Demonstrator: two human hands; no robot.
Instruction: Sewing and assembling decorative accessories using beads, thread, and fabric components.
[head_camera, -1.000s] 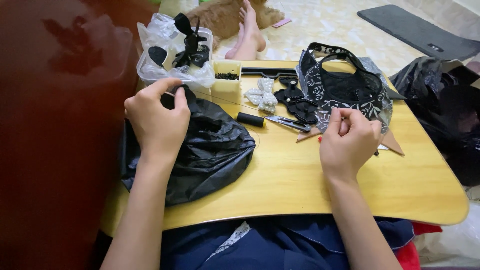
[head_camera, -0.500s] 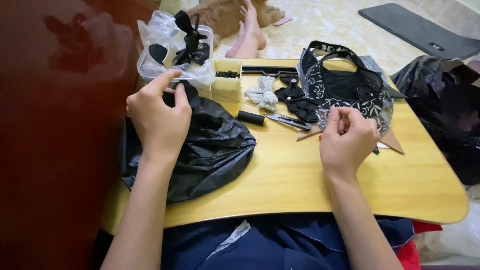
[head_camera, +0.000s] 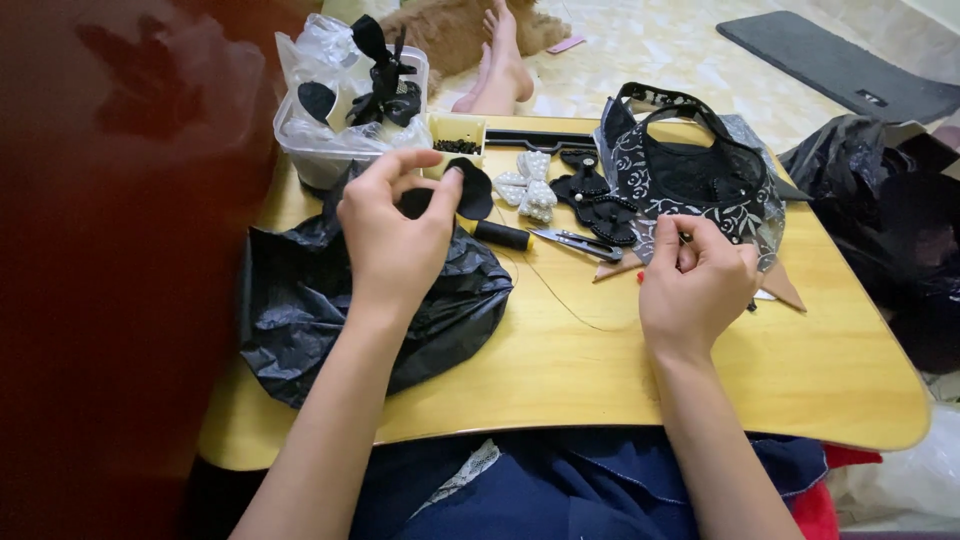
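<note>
My left hand pinches a small black fabric piece above a crumpled black plastic bag on the left of the low wooden table. My right hand is closed with fingertips pinched together near the table's middle right; a thin thread runs from it across the wood toward my left hand. Whatever sits between the right fingertips is too small to make out.
A clear plastic tub with black bows stands at the back left, beside a small box of beads. A pearl bow, black bow pieces, snips, a black spool and a patterned black bag lie behind. A person's bare feet rest beyond the table.
My left hand has lifted the black fabric piece up and to the right, off the plastic bag. My right hand has stayed in place.
</note>
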